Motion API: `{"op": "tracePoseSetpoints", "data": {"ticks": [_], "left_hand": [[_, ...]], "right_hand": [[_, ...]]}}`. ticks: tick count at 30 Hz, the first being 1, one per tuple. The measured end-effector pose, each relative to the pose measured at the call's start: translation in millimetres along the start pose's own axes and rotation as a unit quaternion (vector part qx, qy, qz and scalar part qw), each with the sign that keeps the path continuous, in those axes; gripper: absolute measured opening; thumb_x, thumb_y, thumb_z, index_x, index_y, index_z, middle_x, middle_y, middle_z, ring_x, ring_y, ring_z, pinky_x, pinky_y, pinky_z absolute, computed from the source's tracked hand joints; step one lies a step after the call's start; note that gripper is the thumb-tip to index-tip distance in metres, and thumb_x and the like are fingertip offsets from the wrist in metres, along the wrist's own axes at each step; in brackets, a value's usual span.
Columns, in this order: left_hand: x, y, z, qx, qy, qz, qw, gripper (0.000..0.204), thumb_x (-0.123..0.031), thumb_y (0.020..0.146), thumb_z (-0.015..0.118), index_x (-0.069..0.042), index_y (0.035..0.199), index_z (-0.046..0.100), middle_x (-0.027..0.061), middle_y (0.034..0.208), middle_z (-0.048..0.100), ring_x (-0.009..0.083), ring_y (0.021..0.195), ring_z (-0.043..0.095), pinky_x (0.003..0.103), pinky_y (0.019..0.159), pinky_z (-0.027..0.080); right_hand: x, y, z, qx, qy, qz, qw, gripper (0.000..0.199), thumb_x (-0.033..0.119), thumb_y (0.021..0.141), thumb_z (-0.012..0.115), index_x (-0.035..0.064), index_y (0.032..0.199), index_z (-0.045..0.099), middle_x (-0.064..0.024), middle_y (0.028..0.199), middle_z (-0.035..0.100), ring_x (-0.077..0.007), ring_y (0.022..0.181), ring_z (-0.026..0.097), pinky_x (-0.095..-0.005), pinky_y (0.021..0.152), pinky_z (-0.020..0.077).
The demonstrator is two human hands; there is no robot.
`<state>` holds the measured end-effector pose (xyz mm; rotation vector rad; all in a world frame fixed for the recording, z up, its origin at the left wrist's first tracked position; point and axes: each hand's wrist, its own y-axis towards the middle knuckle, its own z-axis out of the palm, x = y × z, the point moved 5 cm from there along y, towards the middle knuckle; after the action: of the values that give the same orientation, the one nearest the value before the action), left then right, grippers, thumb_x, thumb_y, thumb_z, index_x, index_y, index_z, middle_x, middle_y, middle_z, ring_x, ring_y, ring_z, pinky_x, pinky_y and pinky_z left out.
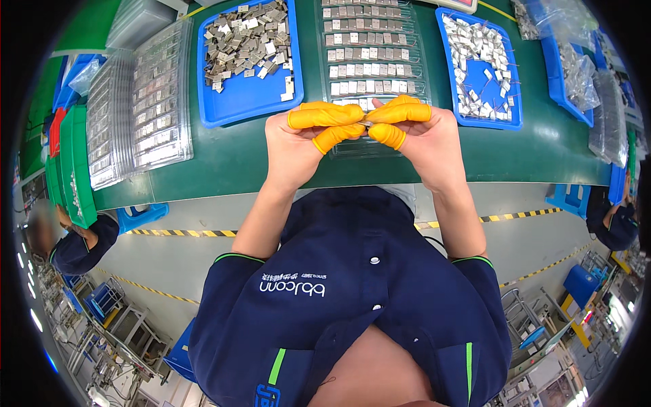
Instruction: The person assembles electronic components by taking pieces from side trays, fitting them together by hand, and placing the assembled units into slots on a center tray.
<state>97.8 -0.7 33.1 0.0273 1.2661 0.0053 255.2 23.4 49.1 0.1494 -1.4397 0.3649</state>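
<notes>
My left hand (pixel 306 134) and my right hand (pixel 422 133) meet over the near end of a clear plastic tray (pixel 375 53), with yellow covers on their fingers. Between the pinched fingertips of both hands sits a small metal piece (pixel 367 125), mostly hidden by the fingers. Rows of small silver and white blocks fill the tray beyond my hands. To the left, a blue tray (pixel 247 112) holds a heap of small metal shells (pixel 247 41). On the right, another blue tray (pixel 498 125) carries many small white connectors (pixel 475 54) with thin wires.
Stacked clear blister trays (pixel 146 102) stand on the green table (pixel 237 159) at the left, beside a green bin (pixel 76 163). Plastic bags lie in a blue bin (pixel 588 122) at the right. People sit at both sides; blue stools (pixel 142 216) stand below the table edge.
</notes>
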Motion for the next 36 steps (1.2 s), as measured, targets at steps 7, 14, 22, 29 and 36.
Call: {"op": "tracePoseSetpoints", "data": {"ticks": [7,14,22,29,36], "left_hand": [[5,13,13,-0.023,0.061,-0.021,0.998,0.027,-0.008,0.084,0.060,0.002,0.109,0.057,0.0120,0.093,0.064,0.0181,0.091,0.061,0.027,0.084,0.047],[8,9,27,0.067,0.055,-0.045,0.995,0.030,-0.024,0.093,0.048,0.004,0.095,0.058,0.0049,0.080,0.061,0.0117,0.071,0.056,0.024,0.067,0.045],[7,7,17,0.070,0.008,-0.089,0.994,0.029,-0.026,0.093,0.046,-0.001,0.085,0.057,0.0010,0.075,0.056,0.0088,0.070,0.049,0.023,0.067,0.039],[9,4,19,0.109,-0.006,-0.033,0.993,0.026,-0.022,0.092,0.049,-0.001,0.077,0.054,0.0003,0.070,0.052,0.0079,0.065,0.046,0.023,0.061,0.038],[13,7,19,0.091,-0.018,-0.025,0.995,0.026,-0.021,0.092,0.049,-0.001,0.076,0.053,0.0008,0.070,0.052,0.0077,0.064,0.046,0.023,0.061,0.038]], "right_hand": [[19,5,-9,-0.126,-0.291,-0.289,0.904,0.014,0.001,0.073,0.067,0.0038,0.087,0.065,-0.0054,0.084,0.064,-0.0209,0.083,0.061,-0.0400,0.091,0.0422],[27,-1,11,-0.129,-0.417,-0.401,0.805,0.021,-0.004,0.065,0.065,0.0037,0.085,0.063,-0.0055,0.080,0.061,-0.0231,0.084,0.059,-0.0470,0.096,0.0391],[31,-1,12,-0.053,-0.342,-0.338,0.875,0.041,-0.009,0.068,0.060,0.0041,0.106,0.057,-0.0099,0.083,0.061,-0.0274,0.082,0.060,-0.0408,0.101,0.0364],[23,4,-1,-0.033,-0.313,-0.289,0.904,0.040,-0.010,0.070,0.058,0.0045,0.107,0.057,-0.0098,0.087,0.063,-0.0325,0.100,0.057,-0.0412,0.099,0.0363],[10,6,-18,-0.137,-0.262,-0.279,0.913,0.037,-0.005,0.071,0.064,0.0040,0.107,0.058,-0.0088,0.092,0.064,-0.0293,0.104,0.056,-0.0370,0.096,0.0384]]}}
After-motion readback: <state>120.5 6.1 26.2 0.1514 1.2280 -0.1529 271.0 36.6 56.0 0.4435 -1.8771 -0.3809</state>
